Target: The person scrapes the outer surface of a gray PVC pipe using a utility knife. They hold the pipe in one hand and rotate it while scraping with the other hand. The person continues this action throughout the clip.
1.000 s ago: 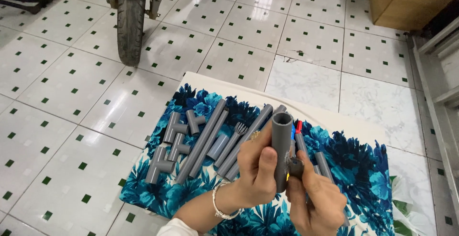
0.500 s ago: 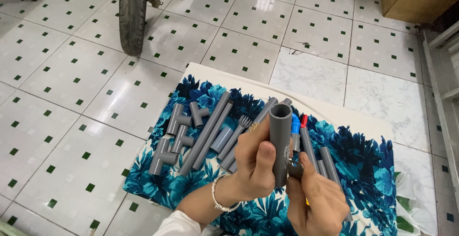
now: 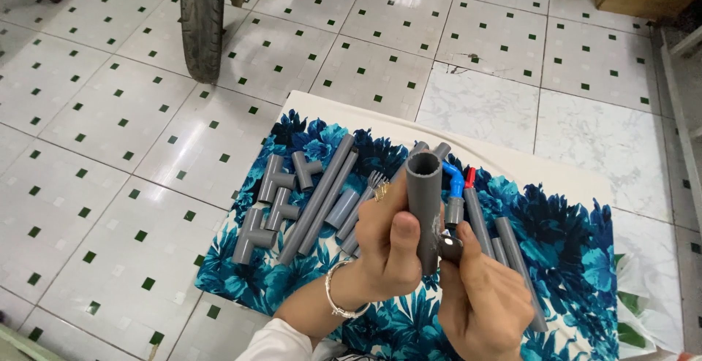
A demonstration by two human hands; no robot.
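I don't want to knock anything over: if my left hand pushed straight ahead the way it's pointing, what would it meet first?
Probably the short grey pipe pieces lying on the blue floral cloth just beyond the left hand, though depth is hard to judge.

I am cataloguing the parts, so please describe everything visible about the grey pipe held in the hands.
The grey pipe is a short, straight, round tube, apparently plastic, matte, with an open hollow top end. It stands nearly upright above the blue floral cloth. The left hand wraps around it; the right hand meets its lower end, which is hidden.

Left hand [image 3: 391, 248] grips an upright grey pipe [image 3: 424, 207]; right hand [image 3: 482, 302] pinches a small fitting [image 3: 450, 246] against it, above a blue floral cloth [image 3: 570, 259] strewn with pipes.
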